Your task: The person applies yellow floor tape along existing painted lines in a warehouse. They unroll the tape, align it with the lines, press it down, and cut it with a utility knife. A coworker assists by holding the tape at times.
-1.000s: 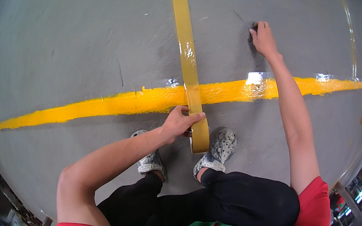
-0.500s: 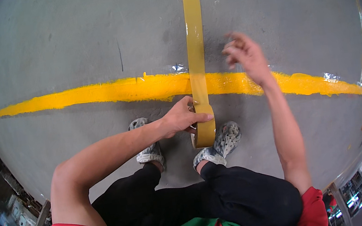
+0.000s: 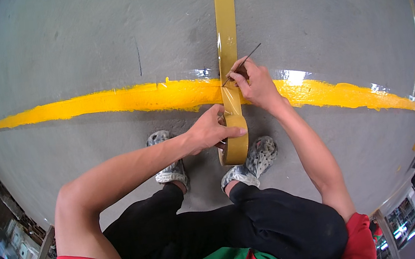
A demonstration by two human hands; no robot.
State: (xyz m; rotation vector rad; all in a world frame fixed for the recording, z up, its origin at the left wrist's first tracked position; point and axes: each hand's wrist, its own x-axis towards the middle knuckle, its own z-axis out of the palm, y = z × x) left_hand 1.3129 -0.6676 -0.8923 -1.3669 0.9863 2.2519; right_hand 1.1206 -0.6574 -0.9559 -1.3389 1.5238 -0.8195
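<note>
My left hand [image 3: 210, 129] is closed around the side of a roll of tan packing tape [image 3: 237, 149], its thumb across the tape near the top of the roll. From the roll a long tape strip [image 3: 226, 19] runs straight away from me and over a yellow painted line [image 3: 159, 96] on the floor. My right hand [image 3: 257, 85] pinches a thin, dark, stick-like tool [image 3: 253, 52]. One end of it sticks out past the fingers to the upper right; the other touches or hovers just over the strip where it crosses the line. I cannot tell which.
Grey concrete floor [image 3: 72, 53] spreads all round. My two patterned clogs [image 3: 262, 156] stand just behind the yellow line, one beside the roll. Pieces of clear film [image 3: 296, 74] lie along the line. Racks and clutter [image 3: 17, 238] edge the far left.
My right hand has come left and down from beside the strip onto it, and the thin tool now shows clearly in its fingers. My left hand and the roll have hardly moved.
</note>
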